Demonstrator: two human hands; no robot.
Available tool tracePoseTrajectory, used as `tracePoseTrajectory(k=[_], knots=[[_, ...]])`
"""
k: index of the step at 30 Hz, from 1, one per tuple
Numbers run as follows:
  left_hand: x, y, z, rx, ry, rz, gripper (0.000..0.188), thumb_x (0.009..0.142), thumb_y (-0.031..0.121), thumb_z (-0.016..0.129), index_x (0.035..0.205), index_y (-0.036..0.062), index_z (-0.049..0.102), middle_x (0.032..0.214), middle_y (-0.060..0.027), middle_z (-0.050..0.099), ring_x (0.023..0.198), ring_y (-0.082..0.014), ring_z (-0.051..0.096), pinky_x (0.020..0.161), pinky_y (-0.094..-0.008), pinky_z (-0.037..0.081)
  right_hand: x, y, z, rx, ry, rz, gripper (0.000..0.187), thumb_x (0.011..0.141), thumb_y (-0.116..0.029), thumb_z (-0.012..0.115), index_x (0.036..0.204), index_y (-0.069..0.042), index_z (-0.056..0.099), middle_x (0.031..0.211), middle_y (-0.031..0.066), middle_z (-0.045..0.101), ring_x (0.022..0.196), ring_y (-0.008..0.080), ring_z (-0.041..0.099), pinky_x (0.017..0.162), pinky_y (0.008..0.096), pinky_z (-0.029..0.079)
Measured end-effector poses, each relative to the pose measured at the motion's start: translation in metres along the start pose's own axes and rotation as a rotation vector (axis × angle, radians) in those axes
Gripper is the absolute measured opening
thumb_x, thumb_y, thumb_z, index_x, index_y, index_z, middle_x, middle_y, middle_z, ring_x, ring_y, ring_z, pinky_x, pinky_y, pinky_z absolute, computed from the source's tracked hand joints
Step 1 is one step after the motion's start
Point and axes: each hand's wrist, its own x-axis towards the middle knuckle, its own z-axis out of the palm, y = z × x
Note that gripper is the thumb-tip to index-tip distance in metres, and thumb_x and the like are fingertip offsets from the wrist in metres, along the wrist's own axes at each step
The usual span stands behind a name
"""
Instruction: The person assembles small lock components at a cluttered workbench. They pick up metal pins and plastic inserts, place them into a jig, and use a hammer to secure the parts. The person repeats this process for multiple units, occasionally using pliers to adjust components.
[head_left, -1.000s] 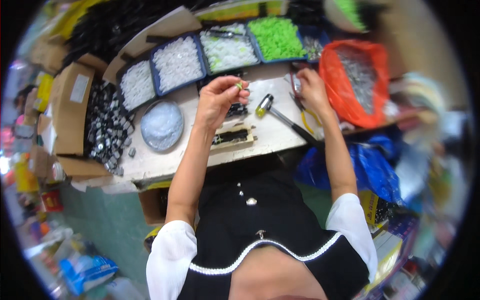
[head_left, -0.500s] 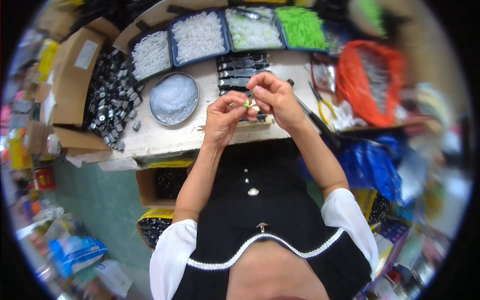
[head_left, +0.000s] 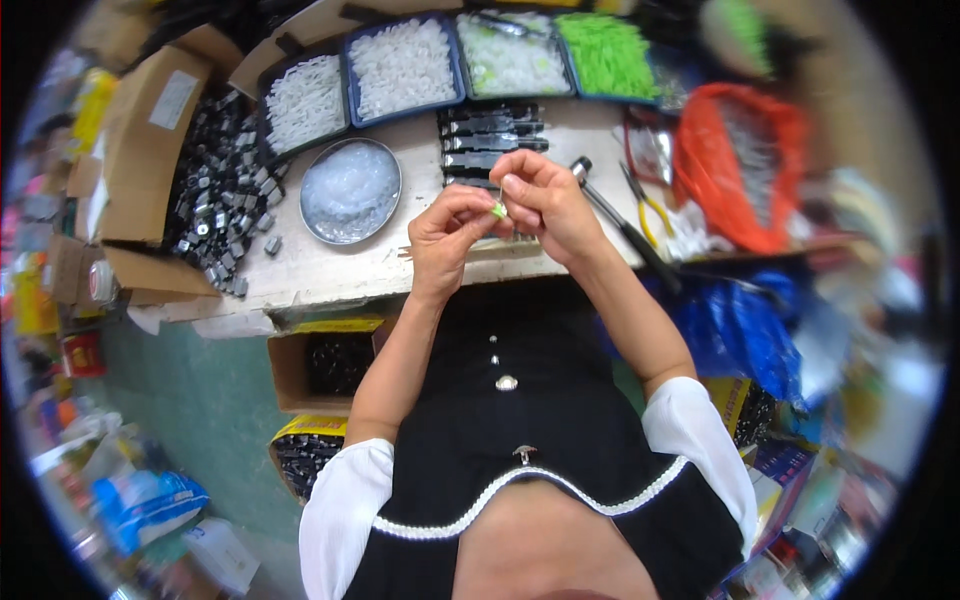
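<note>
My left hand (head_left: 444, 238) is closed in a pinch on a small green plastic piece (head_left: 499, 210), above the near part of the worktable. Close beside it, my right hand (head_left: 556, 208) pinches a thin, pin-like part (head_left: 502, 188), whose lower end meets or nearly meets the green piece; the exact contact is too small to tell. Behind both hands lies a row of black metal-and-plastic assemblies (head_left: 490, 142), partly covered by my fingers. A hammer (head_left: 610, 212) lies just right of my right hand.
Trays of white parts (head_left: 402, 68) and green strips (head_left: 608, 58) line the back. A round metal dish (head_left: 350, 192) stands left, beside a carton (head_left: 150, 150) and spilled grey-black blocks (head_left: 225, 190). On the right are yellow-handled pliers (head_left: 650, 212) and a red bag (head_left: 700, 150).
The right fingers have shifted slightly, and the thin part now sits over the green piece. The hammer's head has come into sight beside my right hand. The view has moved a little.
</note>
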Motion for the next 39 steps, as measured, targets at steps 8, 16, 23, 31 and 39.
tracePoseTrajectory(k=[8, 16, 23, 31, 39], knots=[[-0.005, 0.003, 0.003, 0.397, 0.032, 0.199, 0.015, 0.079, -0.009, 0.059, 0.091, -0.0007, 0.061, 0.093, -0.0084, 0.058, 0.078, -0.0158, 0.062, 0.067, -0.0238, 0.054, -0.005, 0.003, 0.003, -0.026, 0.034, 0.103, 0.007, 0.086, -0.007, 0.055, 0.092, -0.004, 0.058, 0.069, -0.0041, 0.050, 0.047, 0.0009, 0.036, 0.049, 0.0170, 0.039], [-0.008, 0.001, -0.003, 0.334, 0.059, 0.098, 0.013, 0.081, -0.008, 0.057, 0.091, -0.0013, 0.061, 0.092, -0.0093, 0.059, 0.077, -0.0160, 0.062, 0.067, -0.0249, 0.053, -0.009, 0.011, 0.002, -0.414, 0.104, -0.133, 0.013, 0.086, -0.009, 0.058, 0.096, -0.002, 0.060, 0.076, -0.0022, 0.055, 0.053, 0.0023, 0.042, 0.046, 0.0161, 0.033], [-0.013, -0.004, -0.010, 0.362, 0.128, 0.089, 0.011, 0.080, -0.007, 0.059, 0.089, -0.0013, 0.062, 0.091, -0.0087, 0.061, 0.076, -0.0139, 0.061, 0.066, -0.0231, 0.051, -0.013, 0.022, -0.010, -1.045, -0.006, -0.712, 0.012, 0.074, 0.001, 0.065, 0.085, 0.001, 0.060, 0.077, 0.0073, 0.058, 0.057, 0.0125, 0.052, 0.049, 0.0233, 0.040], [-0.016, 0.004, -0.037, 1.078, 0.042, 0.222, 0.010, 0.068, 0.003, 0.069, 0.078, 0.0043, 0.066, 0.093, -0.0039, 0.063, 0.089, -0.0193, 0.054, 0.078, -0.0306, 0.039, -0.008, 0.027, -0.025, -1.543, -0.140, -0.797, 0.006, 0.075, -0.006, 0.062, 0.077, -0.003, 0.057, 0.072, 0.0080, 0.053, 0.061, 0.0262, 0.056, 0.051, 0.0365, 0.044], [-0.020, -0.017, -0.031, 1.220, -0.010, 0.200, 0.010, 0.065, 0.009, 0.069, 0.074, 0.0096, 0.064, 0.094, -0.0008, 0.061, 0.097, -0.0207, 0.050, 0.082, -0.0349, 0.031, 0.010, 0.029, -0.028, -1.705, -0.300, -0.658, 0.009, 0.070, -0.012, 0.062, 0.073, -0.006, 0.057, 0.070, 0.0090, 0.053, 0.061, 0.0296, 0.057, 0.051, 0.0402, 0.045]])
